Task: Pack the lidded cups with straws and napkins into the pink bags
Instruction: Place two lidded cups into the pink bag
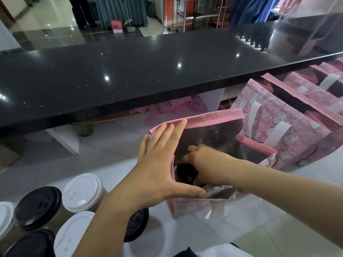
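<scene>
An open pink bag point(213, 118) with a silvery lining stands on the white worktop in the middle of the view. My left hand point(159, 164) lies flat against the bag's left rim with straight fingers, thumb along the near edge, holding the mouth apart. My right hand point(207, 164) reaches down inside the bag, its fingers curled round a black-lidded cup point(185, 173) deep in it. Several more lidded cups stand at the lower left, among them a white-lidded cup point(81, 191) and a black-lidded cup point(38, 206). No straws or napkins show.
More pink bags point(278, 115) with white handles stand open to the right. A long black counter point(130, 75) overhangs the worktop just behind the bag. Pink items lie on a shelf under it.
</scene>
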A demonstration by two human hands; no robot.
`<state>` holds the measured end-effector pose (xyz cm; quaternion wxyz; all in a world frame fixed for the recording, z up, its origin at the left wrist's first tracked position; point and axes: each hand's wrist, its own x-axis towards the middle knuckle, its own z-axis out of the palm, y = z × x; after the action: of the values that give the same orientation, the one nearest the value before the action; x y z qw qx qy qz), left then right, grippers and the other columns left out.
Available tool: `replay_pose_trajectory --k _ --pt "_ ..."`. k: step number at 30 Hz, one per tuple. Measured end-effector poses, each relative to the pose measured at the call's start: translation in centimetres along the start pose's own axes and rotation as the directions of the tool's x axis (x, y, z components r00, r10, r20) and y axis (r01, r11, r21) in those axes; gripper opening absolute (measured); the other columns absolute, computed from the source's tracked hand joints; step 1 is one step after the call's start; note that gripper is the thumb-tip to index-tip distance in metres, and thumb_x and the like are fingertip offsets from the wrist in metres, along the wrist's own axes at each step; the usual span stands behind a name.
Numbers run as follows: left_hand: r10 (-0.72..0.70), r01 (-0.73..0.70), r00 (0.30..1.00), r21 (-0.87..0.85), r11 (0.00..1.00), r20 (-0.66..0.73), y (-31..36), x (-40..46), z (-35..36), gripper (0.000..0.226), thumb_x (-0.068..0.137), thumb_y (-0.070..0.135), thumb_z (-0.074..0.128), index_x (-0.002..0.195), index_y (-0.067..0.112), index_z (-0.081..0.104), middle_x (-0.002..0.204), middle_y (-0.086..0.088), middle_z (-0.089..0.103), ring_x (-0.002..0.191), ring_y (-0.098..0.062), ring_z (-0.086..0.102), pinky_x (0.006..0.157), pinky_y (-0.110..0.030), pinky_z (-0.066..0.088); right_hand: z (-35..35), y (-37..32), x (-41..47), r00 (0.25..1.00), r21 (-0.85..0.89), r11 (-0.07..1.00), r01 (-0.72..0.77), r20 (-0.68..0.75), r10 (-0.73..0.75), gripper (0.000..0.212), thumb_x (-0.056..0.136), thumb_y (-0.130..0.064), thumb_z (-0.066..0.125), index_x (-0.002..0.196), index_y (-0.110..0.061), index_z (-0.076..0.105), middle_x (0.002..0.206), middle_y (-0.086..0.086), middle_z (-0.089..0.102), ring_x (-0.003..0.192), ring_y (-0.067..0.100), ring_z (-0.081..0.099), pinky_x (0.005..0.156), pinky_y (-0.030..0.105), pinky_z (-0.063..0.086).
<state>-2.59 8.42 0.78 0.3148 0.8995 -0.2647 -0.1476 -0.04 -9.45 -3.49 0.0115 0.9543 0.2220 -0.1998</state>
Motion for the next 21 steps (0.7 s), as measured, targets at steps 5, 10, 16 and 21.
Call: replay_pose_trajectory --k 5,10,16,21 --pt "0.049 -0.049 0.997 -0.001 0.999 -0.057 -0.2 -0.6 0.2 0.117 0.062 0.078 0.068 0.143 0.062 -0.015 0.153 0.039 -0.011 0.135 0.019 -0.026 0.124 -0.044 -0.004 -0.9 0.2 -2.0 0.999 0.101 0.995 -0.023 0.025 0.021 0.077 0.084 -0.038 0.071 0.151 -0.037 0.033 0.132 -0.001 0.051 0.121 0.025 0.050 0.099 0.037 0.046" --pt "0.093 -0.089 0.991 0.046 0.995 -0.093 -0.4 -1.1 0.1 0.107 0.071 0.072 0.067 0.151 0.052 -0.001 0.152 0.039 0.003 0.141 0.014 -0.011 0.124 -0.042 0.002 -4.8 -0.4 -8.1 0.989 0.204 0.979 0.003 -0.143 0.026 0.055 0.090 -0.055 0.058 0.141 -0.050 0.040 0.129 -0.030 0.052 0.114 -0.003 0.051 0.093 0.017 0.043" --pt "0.076 -0.039 0.975 0.176 0.984 -0.210 -1.4 -3.1 0.0 0.099 0.069 0.090 0.040 0.151 0.052 0.000 0.162 0.025 -0.004 0.146 0.005 -0.019 0.123 -0.041 -0.008 -6.6 -1.2 -11.1 0.894 0.302 0.950 0.076 -0.442 0.069 0.040 0.082 -0.057 0.055 0.121 -0.046 0.061 0.112 -0.032 0.061 0.108 -0.007 0.048 0.085 0.009 0.039" --pt "-0.174 0.263 0.933 0.269 0.927 -0.315 -2.7 -7.9 1.0 0.108 0.053 0.103 0.024 0.143 0.061 -0.017 0.158 0.024 -0.025 0.142 0.001 -0.032 0.121 -0.041 -0.016 -6.1 -0.7 -8.0 0.909 0.214 0.976 -0.031 -0.401 0.116 0.069 0.084 -0.070 0.041 0.148 -0.047 0.034 0.161 -0.015 0.025 0.152 0.013 0.013 0.123 0.041 0.014"
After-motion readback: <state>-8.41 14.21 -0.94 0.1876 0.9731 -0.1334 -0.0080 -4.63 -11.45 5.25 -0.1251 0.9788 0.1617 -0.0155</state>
